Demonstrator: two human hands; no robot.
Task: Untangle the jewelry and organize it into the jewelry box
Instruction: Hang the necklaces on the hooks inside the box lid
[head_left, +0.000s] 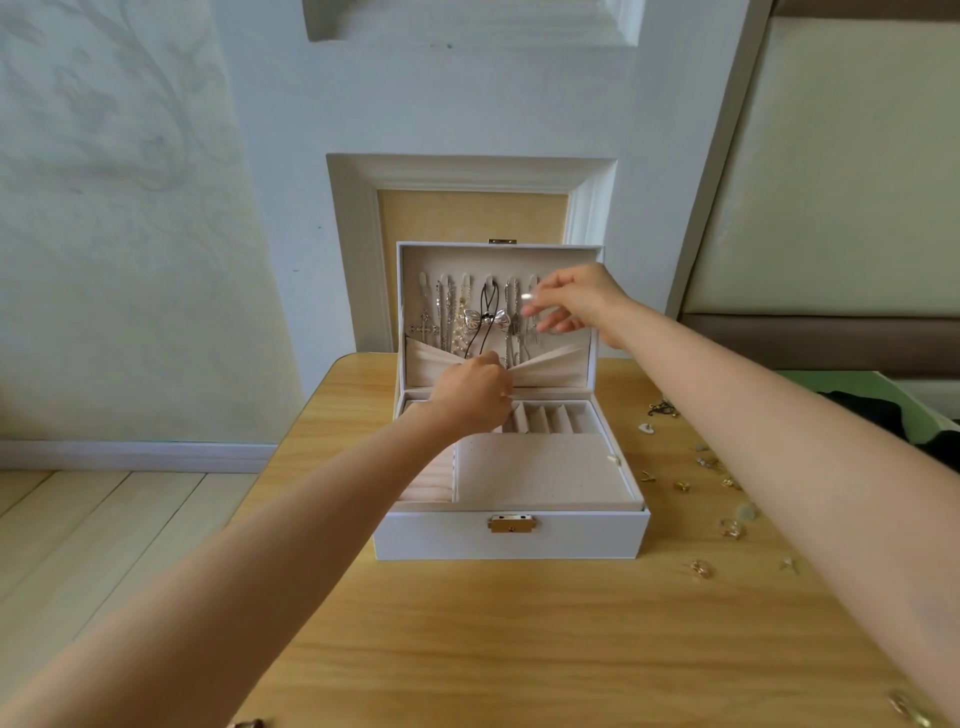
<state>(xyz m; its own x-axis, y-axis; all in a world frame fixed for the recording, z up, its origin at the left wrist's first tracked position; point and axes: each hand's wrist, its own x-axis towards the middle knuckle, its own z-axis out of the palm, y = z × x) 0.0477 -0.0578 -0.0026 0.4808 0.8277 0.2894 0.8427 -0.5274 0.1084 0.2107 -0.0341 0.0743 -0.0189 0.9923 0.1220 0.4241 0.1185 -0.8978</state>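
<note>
A white jewelry box stands open on the wooden table. Several necklaces hang from hooks inside its raised lid, among them a butterfly pendant on a black cord. My left hand pinches the beige fabric pocket at the lid's lower edge and pulls it toward me. My right hand is raised by the rightmost hooks and pinches a thin silver chain; motion blur hides its shape. Beige ring slots and a flat pad fill the tray.
Loose rings and earrings lie scattered on the table right of the box, under my right forearm. One more ring sits at the near left edge. A wall stands right behind the box, and the table's left edge drops to the floor.
</note>
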